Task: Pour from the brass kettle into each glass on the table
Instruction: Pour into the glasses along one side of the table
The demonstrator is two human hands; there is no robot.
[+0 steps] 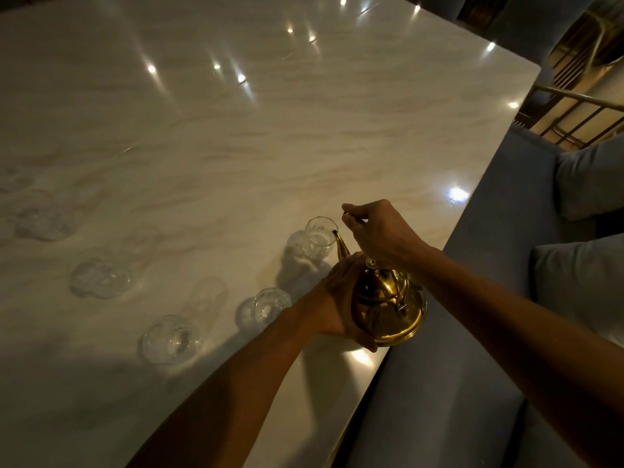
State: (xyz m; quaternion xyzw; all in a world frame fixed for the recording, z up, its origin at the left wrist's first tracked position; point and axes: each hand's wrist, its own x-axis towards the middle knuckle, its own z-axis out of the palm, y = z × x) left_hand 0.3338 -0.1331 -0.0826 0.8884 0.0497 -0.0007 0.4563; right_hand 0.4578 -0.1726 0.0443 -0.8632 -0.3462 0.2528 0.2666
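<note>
Head: right hand [381,231] pinch-holds brass kettle [388,305] up top, left hand [337,298] cups its side, spout [339,243] at 12 o'clock glass [319,235]; glasses [170,337] toward 9 o'clock seemingly unpoured.

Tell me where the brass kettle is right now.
In the head view the brass kettle is tilted above the table's right edge, held by left hand and right hand, spout at the rightmost glass's rim.

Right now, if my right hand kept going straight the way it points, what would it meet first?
Most likely the glass under the kettle spout, just ahead of the right hand. The hand looks higher than the rim, so it may pass over it toward bare table; depth is unclear.
</note>
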